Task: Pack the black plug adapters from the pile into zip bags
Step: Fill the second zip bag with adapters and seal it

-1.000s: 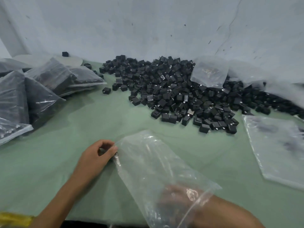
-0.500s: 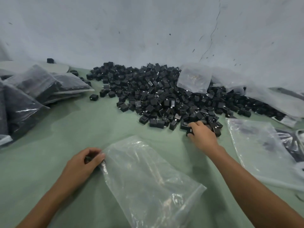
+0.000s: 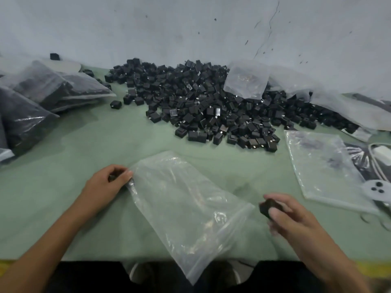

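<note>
Right hand (image 3: 296, 218) back from pile (image 3: 211, 106), gripping plug adapters (image 3: 268, 208) beside zip bag (image 3: 186, 208) mouth. Left hand (image 3: 103, 186) pinches bag corner. Likely insertion next.

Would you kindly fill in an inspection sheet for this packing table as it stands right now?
Surface: green table cover, lightly wrinkled.
Job's things: large pile of black adapters at the back; one clear zip bag lying in front; filled bags stacked at the left.
Clutter: spare bags at the right; an empty bag on the pile; a stray adapter apart from the pile.
Hands: left hand pinches the zip bag's left end; right hand holds one adapter beside the bag's other end.
Cables: white cord at the far right, partly under plastic.
Surroundings: grey wall with a crack.
</note>
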Demonstrator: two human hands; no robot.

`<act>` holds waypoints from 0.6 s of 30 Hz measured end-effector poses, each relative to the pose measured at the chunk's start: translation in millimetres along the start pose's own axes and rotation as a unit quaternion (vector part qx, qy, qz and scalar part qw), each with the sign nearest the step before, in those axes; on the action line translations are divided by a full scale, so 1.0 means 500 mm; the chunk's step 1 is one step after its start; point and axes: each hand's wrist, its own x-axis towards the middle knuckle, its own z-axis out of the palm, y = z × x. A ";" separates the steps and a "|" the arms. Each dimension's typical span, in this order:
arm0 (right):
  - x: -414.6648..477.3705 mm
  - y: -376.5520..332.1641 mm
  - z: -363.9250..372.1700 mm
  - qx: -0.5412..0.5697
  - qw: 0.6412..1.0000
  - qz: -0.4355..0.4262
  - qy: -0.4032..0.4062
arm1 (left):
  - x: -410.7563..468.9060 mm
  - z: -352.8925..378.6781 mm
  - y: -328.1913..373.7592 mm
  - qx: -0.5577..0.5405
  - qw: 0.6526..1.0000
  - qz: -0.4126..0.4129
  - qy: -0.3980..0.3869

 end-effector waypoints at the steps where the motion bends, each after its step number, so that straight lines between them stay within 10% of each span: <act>1: -0.043 0.019 0.008 0.007 0.999 0.026 -0.021 | -0.001 0.001 0.000 0.000 1.000 0.001 0.000; 18: -0.029 -0.019 0.181 0.218 0.968 0.116 -0.043 | -0.017 -0.012 0.032 -0.017 0.999 -0.003 -0.039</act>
